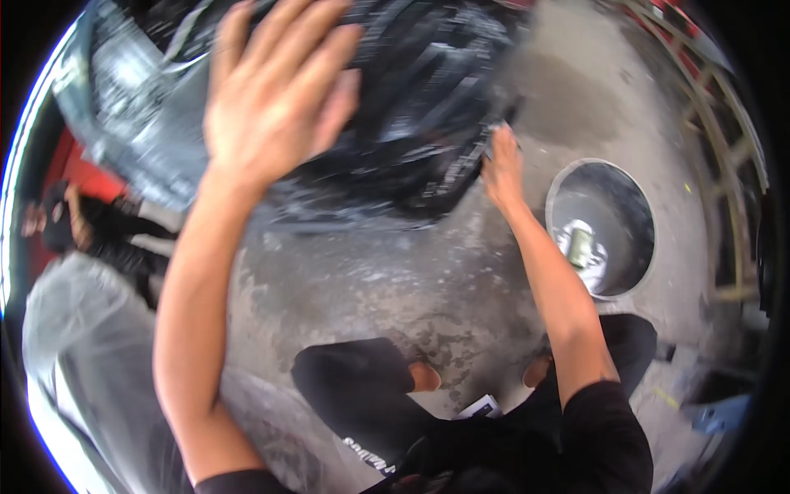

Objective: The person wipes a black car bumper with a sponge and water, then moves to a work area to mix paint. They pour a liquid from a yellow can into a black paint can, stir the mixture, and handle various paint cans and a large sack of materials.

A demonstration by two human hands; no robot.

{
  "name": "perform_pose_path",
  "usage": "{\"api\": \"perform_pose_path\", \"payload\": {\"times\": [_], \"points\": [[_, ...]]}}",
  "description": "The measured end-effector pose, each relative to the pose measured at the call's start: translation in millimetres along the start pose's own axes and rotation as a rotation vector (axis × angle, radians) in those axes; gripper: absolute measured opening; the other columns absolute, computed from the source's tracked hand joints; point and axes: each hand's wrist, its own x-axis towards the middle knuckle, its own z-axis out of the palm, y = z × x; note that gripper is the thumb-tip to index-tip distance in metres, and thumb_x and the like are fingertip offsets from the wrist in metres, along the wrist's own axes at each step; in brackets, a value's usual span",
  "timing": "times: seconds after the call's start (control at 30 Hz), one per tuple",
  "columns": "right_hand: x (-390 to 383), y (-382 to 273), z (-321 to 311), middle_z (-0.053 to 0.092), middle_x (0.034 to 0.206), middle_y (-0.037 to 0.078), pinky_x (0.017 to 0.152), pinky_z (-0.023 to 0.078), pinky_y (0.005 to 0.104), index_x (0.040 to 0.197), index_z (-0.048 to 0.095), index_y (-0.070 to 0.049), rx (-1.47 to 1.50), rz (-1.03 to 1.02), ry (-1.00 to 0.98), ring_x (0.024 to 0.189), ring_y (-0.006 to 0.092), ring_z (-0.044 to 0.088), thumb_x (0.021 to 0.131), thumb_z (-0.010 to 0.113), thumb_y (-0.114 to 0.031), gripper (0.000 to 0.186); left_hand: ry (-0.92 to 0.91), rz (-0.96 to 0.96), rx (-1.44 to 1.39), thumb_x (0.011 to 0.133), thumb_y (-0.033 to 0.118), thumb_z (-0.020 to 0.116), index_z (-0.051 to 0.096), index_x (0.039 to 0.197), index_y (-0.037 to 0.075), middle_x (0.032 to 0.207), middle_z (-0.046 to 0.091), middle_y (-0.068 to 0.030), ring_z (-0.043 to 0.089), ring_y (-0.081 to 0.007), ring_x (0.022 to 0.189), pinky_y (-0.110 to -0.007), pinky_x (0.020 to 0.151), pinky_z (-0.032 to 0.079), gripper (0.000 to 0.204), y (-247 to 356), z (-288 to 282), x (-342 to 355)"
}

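Observation:
A glossy, wrinkled black plastic sheet (420, 99) covers a large shape in front of me. My left hand (276, 99) is raised over it at the upper middle, fingers stretched and slightly apart, holding nothing visible. My right hand (502, 165) is at the sheet's right edge; motion smears its fingertips, so whether they grip the edge is unclear. Just right of that hand, a grey round bucket (629, 218) holds a pale green cylindrical item (581, 245) on white crumpled material.
Another person (62, 218) in dark clothes is at the left, beside something red. Translucent plastic (78, 329) covers an object at lower left. A metal frame (732, 255) lines the right side, with a blue object (712, 418) below. My bent legs are over the stained concrete floor (362, 288).

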Motion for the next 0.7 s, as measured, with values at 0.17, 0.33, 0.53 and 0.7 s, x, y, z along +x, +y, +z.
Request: {"api": "perform_pose_path", "payload": {"times": [0.17, 0.33, 0.53, 0.7], "points": [[-123, -51, -9, 0.034, 0.167, 0.023, 0.129, 0.022, 0.0458, 0.159, 0.037, 0.002, 0.140, -0.184, -0.057, 0.157, 0.0362, 0.029, 0.100, 0.054, -0.003, 0.062, 0.259, 0.046, -0.143, 0.076, 0.032, 0.078, 0.074, 0.102, 0.010, 0.125, 0.071, -0.0070, 0.060, -0.0326, 0.128, -0.059, 0.111, 0.041, 0.035, -5, 19, 11], [-147, -58, -69, 0.034, 0.166, 0.025, 0.127, 0.026, 0.0433, 0.159, 0.036, 0.002, 0.419, -0.254, -0.525, 0.155, 0.0379, 0.032, 0.102, 0.053, -0.005, 0.060, 0.127, -0.086, -0.022, 0.077, 0.034, 0.076, 0.073, 0.110, 0.007, 0.135, 0.064, -0.0151, 0.052, -0.0357, 0.138, -0.067, 0.119, 0.030, 0.042, 10, -15, -29], [-64, -2, -216, 0.042, 0.165, 0.016, 0.123, 0.034, 0.0416, 0.157, 0.045, -0.004, 0.402, -0.117, -0.424, 0.153, 0.0307, 0.038, 0.112, 0.043, -0.022, 0.049, -0.093, -0.152, -0.805, 0.076, 0.017, 0.079, 0.063, 0.134, 0.009, 0.140, 0.061, -0.0169, 0.054, -0.0367, 0.136, -0.055, 0.118, 0.039, 0.060, 164, -53, -82], [-39, 64, -267, 0.069, 0.122, 0.028, 0.096, 0.053, 0.0452, 0.145, 0.057, -0.007, 0.103, 0.142, -0.217, 0.108, 0.0370, 0.070, 0.104, 0.053, -0.029, 0.047, -0.918, -0.441, -1.214, 0.095, 0.020, 0.072, 0.066, 0.132, 0.004, 0.128, 0.069, -0.0200, 0.064, -0.0407, 0.120, -0.048, 0.101, 0.052, 0.040, 242, -57, -204]]}}
